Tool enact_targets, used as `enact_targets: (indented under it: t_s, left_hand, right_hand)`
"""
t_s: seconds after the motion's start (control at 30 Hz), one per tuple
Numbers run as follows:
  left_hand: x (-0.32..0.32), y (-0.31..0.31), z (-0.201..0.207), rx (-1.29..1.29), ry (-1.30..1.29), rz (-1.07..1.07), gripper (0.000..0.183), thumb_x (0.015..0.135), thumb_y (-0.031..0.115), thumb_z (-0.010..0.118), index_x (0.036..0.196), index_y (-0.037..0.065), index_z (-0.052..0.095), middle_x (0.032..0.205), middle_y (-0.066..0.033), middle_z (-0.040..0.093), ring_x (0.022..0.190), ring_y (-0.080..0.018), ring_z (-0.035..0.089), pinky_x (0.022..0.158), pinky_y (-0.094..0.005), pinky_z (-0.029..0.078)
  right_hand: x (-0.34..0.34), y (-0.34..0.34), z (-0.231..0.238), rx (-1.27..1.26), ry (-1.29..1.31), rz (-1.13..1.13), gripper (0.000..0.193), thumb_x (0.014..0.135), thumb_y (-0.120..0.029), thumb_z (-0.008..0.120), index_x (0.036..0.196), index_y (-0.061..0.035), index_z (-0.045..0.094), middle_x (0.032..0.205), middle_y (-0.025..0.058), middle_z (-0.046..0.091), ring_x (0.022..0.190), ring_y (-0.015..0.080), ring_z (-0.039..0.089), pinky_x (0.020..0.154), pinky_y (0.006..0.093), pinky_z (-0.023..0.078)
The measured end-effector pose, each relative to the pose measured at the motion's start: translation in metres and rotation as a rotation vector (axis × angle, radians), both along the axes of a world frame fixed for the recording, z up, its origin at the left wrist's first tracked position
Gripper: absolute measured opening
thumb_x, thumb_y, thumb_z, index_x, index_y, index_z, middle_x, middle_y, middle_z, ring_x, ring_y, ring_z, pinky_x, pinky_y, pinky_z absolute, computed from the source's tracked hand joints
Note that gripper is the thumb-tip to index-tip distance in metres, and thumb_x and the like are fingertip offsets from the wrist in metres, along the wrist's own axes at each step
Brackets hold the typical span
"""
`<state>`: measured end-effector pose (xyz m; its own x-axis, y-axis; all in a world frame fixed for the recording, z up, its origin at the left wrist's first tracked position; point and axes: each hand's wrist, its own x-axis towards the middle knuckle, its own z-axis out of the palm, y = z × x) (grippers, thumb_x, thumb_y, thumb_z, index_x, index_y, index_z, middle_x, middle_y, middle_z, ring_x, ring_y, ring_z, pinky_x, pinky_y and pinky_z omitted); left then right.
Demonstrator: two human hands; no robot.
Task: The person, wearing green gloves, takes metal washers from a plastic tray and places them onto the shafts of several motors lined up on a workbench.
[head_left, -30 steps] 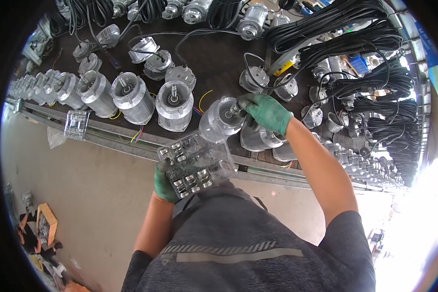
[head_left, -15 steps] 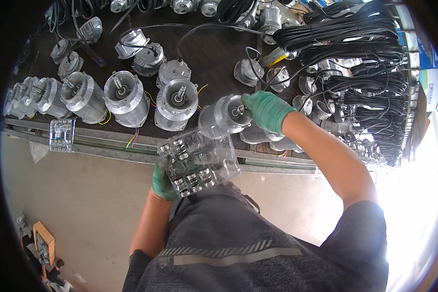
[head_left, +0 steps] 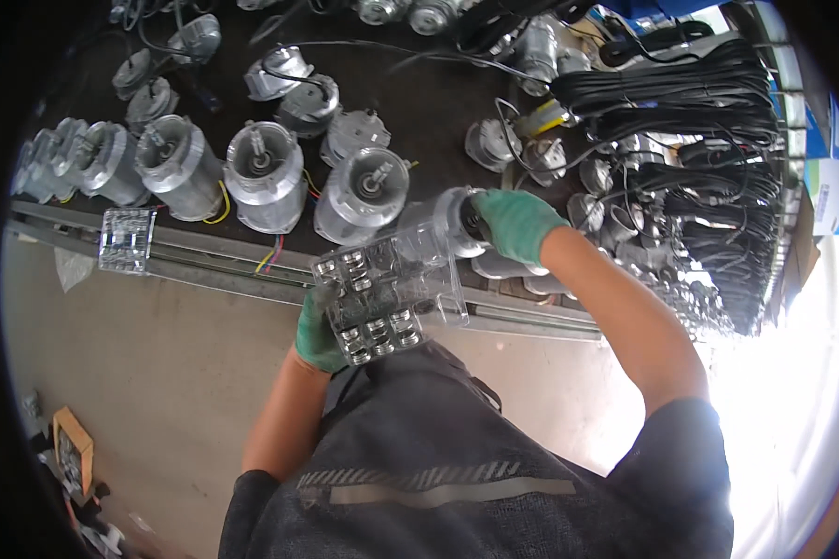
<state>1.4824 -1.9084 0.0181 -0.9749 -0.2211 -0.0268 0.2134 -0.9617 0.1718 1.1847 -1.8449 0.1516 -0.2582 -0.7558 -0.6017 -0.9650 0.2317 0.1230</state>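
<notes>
My left hand (head_left: 318, 337), in a green glove, grips the edge of a clear plastic blister tray (head_left: 446, 306) at my waist. Several small metal rings (head_left: 379, 333) sit in some of its pockets. My right hand (head_left: 522, 226), also green-gloved, is closed at the open top of a silver motor housing (head_left: 456, 224), its fingertips at the shaft. Whatever those fingers may hold is hidden. The tray overlaps the lower side of that housing. Just left stands another motor housing (head_left: 359, 197) with its shaft upright.
More motor housings (head_left: 265, 177) stand in a row along the bench's metal edge (head_left: 214, 264), coloured wires hanging from them. A second clear tray (head_left: 126, 240) rests on that edge at left. Bundled black cables (head_left: 662, 88) lie at right. Motor end covers (head_left: 354, 137) are farther back.
The view has shifted slightly, so the bench looks moved to the right. My right hand stays at the motor's shaft, its fingers now lower over it. The left hand still holds the tray.
</notes>
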Motion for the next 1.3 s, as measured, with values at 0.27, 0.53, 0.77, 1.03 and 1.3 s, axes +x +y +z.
enact_targets:
  t_s: [0.27, 0.53, 0.77, 1.03, 1.3]
  left_hand:
    - [0.002, 0.01, 0.019, -0.01, -0.218, 0.158, 0.09, 0.096, 0.064, 0.065, 0.162, 0.008, 0.04, 0.156, -0.0223, 0.054, 0.13, -0.0461, 0.063, 0.104, -0.0653, 0.057]
    - [-0.011, 0.044, 0.033, -0.076, -0.25, 0.173, 0.077, 0.102, 0.06, 0.057, 0.159, 0.009, 0.043, 0.151, -0.0193, 0.06, 0.132, -0.0349, 0.064, 0.111, -0.0542, 0.055]
    - [-0.004, 0.063, 0.034, -0.124, -0.344, 0.33, 0.083, 0.097, 0.06, 0.062, 0.157, 0.005, 0.046, 0.148, -0.0206, 0.061, 0.126, -0.0361, 0.068, 0.105, -0.0534, 0.06]
    - [0.02, 0.044, 0.023, -0.104, -0.398, 0.386, 0.093, 0.091, 0.065, 0.07, 0.161, 0.01, 0.042, 0.15, -0.0214, 0.059, 0.125, -0.0399, 0.068, 0.102, -0.058, 0.061]
    - [0.067, -0.001, 0.02, -0.078, -0.34, 0.374, 0.09, 0.092, 0.061, 0.07, 0.163, 0.015, 0.04, 0.158, -0.0222, 0.051, 0.137, -0.043, 0.059, 0.101, -0.0602, 0.06]
  right_hand:
    - [0.068, 0.045, 0.047, -0.503, -0.257, 0.418, 0.056, 0.093, -0.047, 0.075, 0.134, -0.0094, 0.066, 0.111, 0.0127, 0.067, 0.101, 0.0327, 0.068, 0.09, 0.0439, 0.055]
    - [0.072, 0.07, -0.004, -0.501, -0.597, 0.431, 0.056, 0.086, -0.024, 0.082, 0.137, -0.0101, 0.065, 0.114, 0.0121, 0.068, 0.102, 0.033, 0.072, 0.084, 0.0459, 0.06]
    - [0.071, 0.075, -0.02, -0.51, -1.059, 0.217, 0.056, 0.086, -0.021, 0.083, 0.138, -0.0104, 0.063, 0.119, 0.0136, 0.069, 0.107, 0.0364, 0.071, 0.089, 0.0455, 0.059]
    - [0.055, 0.018, 0.02, -0.764, -0.941, -0.087, 0.044, 0.093, -0.029, 0.082, 0.125, -0.001, 0.069, 0.097, 0.0108, 0.075, 0.086, 0.022, 0.072, 0.079, 0.0347, 0.058]
    - [0.052, -0.06, -0.008, -0.613, -1.176, -0.793, 0.032, 0.101, -0.034, 0.075, 0.108, -0.003, 0.077, 0.089, 0.0048, 0.077, 0.067, 0.0121, 0.064, 0.058, 0.0274, 0.05]
